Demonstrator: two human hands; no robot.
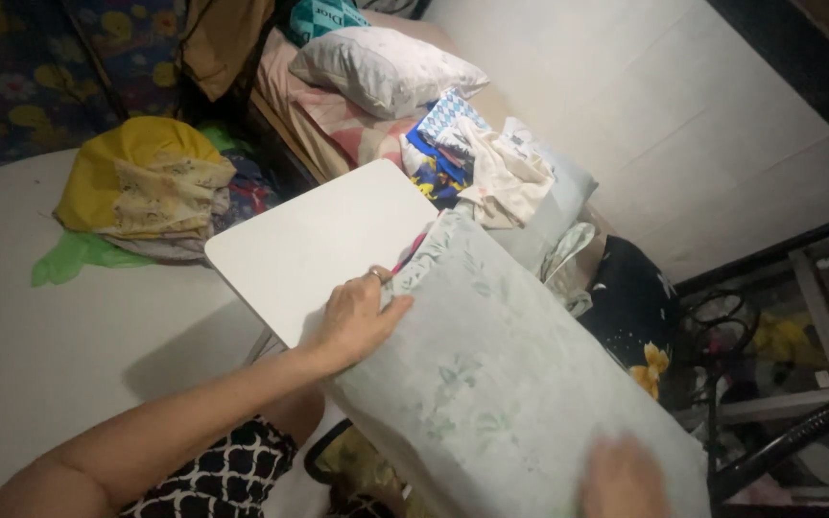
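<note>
A pale green pillow in a leaf-patterned case lies across my lap and the near corner of a small white table. My left hand, with a ring on one finger, grips the pillow's upper left edge where a bit of pink cloth peeks out. My right hand is blurred at the bottom and rests flat on the pillow's lower right part.
A yellow and cream pile of folded cloth sits on the white mattress at left. Behind the table lie a white pillow and a heap of blue and white clothes. A dark metal frame stands at right.
</note>
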